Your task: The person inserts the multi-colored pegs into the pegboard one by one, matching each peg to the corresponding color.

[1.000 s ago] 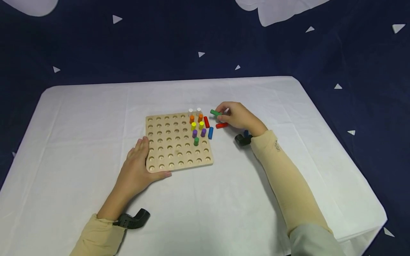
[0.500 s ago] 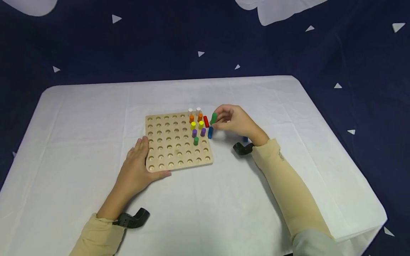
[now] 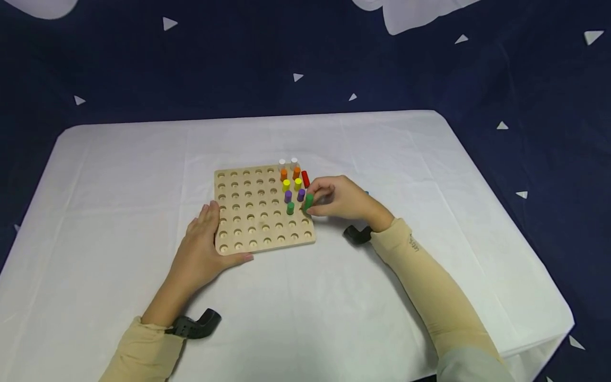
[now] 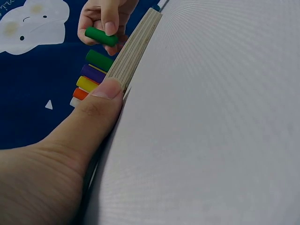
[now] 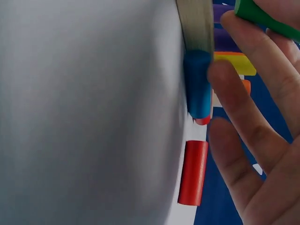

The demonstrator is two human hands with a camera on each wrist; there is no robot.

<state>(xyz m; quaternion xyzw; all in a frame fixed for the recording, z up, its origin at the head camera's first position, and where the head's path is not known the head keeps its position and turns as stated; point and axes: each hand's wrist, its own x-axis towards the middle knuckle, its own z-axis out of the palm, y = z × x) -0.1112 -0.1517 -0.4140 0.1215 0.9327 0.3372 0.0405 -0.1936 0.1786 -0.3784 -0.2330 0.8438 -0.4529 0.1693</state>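
Green peg (image 3: 308,201) looks light, rigid and smooth; right hand (image 3: 340,199) pinches its top, left hand (image 3: 202,249) lies flat steadying the pegboard (image 3: 248,228).

We take this for a staged recording set: white-clothed bench (image 3: 119,212) against a dark blue cloud-printed backdrop (image 3: 238,53)
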